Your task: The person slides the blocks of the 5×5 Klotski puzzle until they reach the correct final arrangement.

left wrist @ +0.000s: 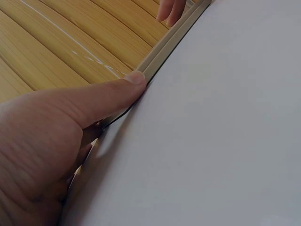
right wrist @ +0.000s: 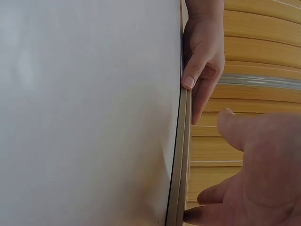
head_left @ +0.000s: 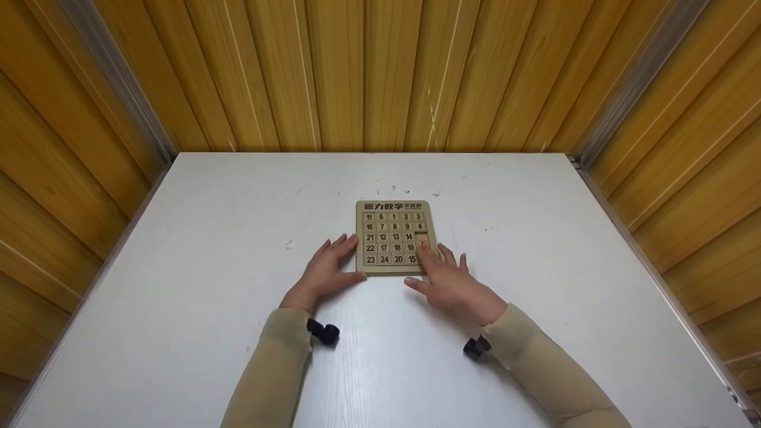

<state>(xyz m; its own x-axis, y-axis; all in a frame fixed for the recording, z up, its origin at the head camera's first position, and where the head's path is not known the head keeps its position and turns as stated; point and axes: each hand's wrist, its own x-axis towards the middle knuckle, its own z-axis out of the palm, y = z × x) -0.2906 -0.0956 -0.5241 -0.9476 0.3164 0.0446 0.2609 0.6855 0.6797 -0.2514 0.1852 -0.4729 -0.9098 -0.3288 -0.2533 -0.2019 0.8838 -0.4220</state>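
A wooden number sliding puzzle (head_left: pixel 390 242) lies on the white table, with dark numerals on square tiles and printed characters along its top border. In its right column, below the 4 tile (head_left: pixel 420 226), a bare gap (head_left: pixel 421 236) shows. My left hand (head_left: pixel 324 272) holds the puzzle's near left corner, thumb on the front edge and fingers along the left side. The index finger of my right hand (head_left: pixel 453 286) rests on a tile just below the gap and hides most of it. That hand's thumb is apart from the front edge, its other fingers spread past the right side.
The white table (head_left: pixel 208 238) stretches around the puzzle, with small dark marks beyond it. Yellow wood-look panel walls (head_left: pixel 333 77) enclose the back and both sides. A small black device (head_left: pixel 324 333) sits at each wrist.
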